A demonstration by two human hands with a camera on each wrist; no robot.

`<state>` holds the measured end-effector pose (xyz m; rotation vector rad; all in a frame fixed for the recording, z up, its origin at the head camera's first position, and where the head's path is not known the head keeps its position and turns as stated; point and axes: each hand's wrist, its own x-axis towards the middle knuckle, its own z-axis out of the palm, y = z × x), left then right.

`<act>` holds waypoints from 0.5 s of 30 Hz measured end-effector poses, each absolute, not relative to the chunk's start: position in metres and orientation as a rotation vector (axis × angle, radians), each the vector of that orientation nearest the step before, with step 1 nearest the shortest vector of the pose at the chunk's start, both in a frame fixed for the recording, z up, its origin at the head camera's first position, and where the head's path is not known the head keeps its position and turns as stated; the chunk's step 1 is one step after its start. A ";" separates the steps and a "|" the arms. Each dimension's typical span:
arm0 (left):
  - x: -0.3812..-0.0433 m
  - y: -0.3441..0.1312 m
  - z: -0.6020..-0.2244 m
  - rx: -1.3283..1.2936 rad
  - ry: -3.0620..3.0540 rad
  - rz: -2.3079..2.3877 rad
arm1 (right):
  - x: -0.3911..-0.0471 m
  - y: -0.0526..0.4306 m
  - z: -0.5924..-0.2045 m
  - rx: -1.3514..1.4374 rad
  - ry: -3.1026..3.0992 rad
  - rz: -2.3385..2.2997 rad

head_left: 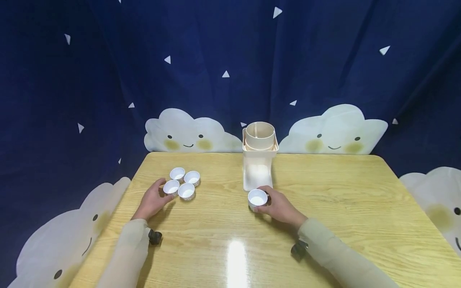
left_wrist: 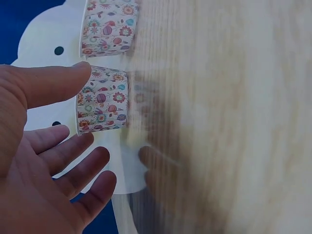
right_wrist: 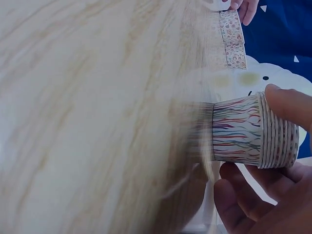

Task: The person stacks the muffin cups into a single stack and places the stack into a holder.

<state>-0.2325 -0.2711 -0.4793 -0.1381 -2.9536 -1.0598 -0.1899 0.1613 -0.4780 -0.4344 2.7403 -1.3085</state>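
Several small white paper cups with a flower print stand in a cluster on the table's left side. My left hand is at the front left cup, thumb and fingers spread about it. In the left wrist view the thumb overlaps the top of that flowered cup, and the fingers lie loosely extended beside it. My right hand grips a nested stack of paper cups between thumb and fingers. The right wrist view shows several rims on the stack and wavy coloured lines on its lowest cup.
A cream-coloured dispenser with a round open holder on top stands at the table's back edge, right behind the right hand's stack. The wooden table is bounded at the back by a dark blue curtain with cloud pictures.
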 end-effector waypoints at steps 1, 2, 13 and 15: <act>-0.233 -0.271 -0.480 -0.140 -2.950 -1.060 | -0.190 0.161 -0.478 -0.437 2.735 -1.309; -0.234 -0.272 -0.481 -0.139 -2.946 -1.064 | -0.189 0.161 -0.479 -0.439 2.730 -1.311; -0.238 -0.274 -0.484 -0.121 -2.988 -1.134 | -0.190 0.161 -0.481 -0.418 2.702 -1.341; -0.239 -0.274 -0.485 -0.132 -2.972 -1.125 | -0.190 0.161 -0.481 -0.416 2.706 -1.333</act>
